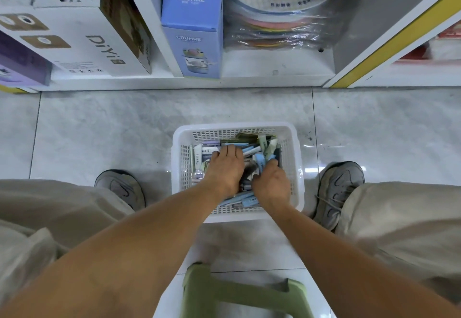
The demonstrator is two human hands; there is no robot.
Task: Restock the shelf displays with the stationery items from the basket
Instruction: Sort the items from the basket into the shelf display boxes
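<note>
Head view, looking straight down. White plastic basket (296,168) sits on the grey tiled floor (112,130), between the person's two grey shoes: left shoe (122,188) at 9 o'clock of the basket, right shoe (336,190) at 3 o'clock. Basket holds a loose heap of stationery items (252,148), mostly pens and small packs in blue, white, green and purple.

Both hands are inside the basket, close together but not touching. Left hand (225,168) lies palm down on the heap, fingers extended toward 12 o'clock and resting on the items; no grip is evident. Right hand (270,183) is at 4 o'clock of the left hand, fingers bent down into the heap around pale blue pieces; whether it actually holds one, I cannot tell.

Shelf unit (274,68) runs along the 12 o'clock edge of the floor. On its bottom level: a blue box (192,28) marked CRUHRE standing upright, a wrapped stack of coloured sheets (277,23) just beside it at 3 o'clock, and a large white box (82,40) at 9 o'clock.

Green stool (239,292) shows at 6 o'clock, below the basket, between the person's beige trouser legs.
</note>
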